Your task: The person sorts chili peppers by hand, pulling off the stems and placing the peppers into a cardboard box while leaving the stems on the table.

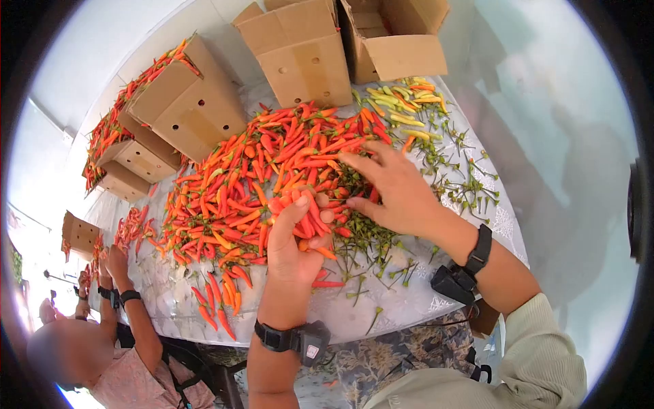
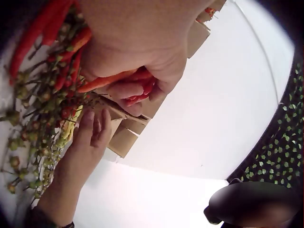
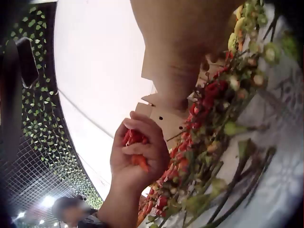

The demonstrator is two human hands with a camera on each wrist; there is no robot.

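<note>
Left hand (image 1: 291, 252) holds several red peppers (image 1: 315, 219) in curled fingers, toward the desk's (image 1: 426, 293) near edge. Right hand (image 1: 402, 184), fingers loosely parted, no grip visible, is over the pepper heap (image 1: 231, 184), mid-desk.

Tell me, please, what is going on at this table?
A person is handling small red and orange peppers. Their left hand grips a handful of peppers, while the right hand is held open over the right side of a large pile of peppers. Loose green stems lie beneath and beside that hand, with some yellow peppers farther back. Cardboard boxes stand behind the pile, and another person sits at the left.
</note>
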